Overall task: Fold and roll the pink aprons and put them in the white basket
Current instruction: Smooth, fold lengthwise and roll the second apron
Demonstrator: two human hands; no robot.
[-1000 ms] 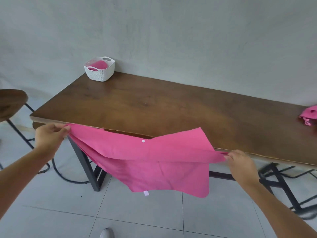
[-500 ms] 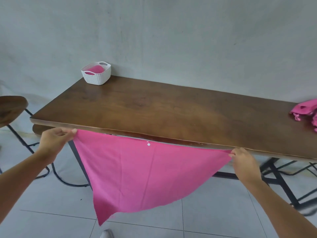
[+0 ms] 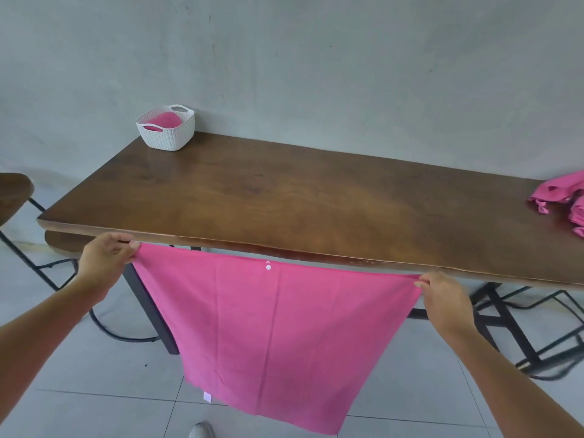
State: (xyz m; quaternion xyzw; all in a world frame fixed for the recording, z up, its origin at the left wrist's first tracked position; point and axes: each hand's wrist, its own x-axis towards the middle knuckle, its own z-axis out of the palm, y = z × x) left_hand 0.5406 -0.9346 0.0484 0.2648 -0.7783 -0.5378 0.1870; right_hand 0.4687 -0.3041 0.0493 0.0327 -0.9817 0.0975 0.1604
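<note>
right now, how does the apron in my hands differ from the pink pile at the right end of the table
The apron is spread out flat; the pile is crumpled. The apron hangs in the air in front of the table, pinched by the left hand and right hand; the pile lies on the table, untouched. Both are the same pink.

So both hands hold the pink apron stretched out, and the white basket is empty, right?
Not empty: the head view shows pink cloth inside the white basket. The left hand and right hand do hold the pink apron stretched out.
</note>
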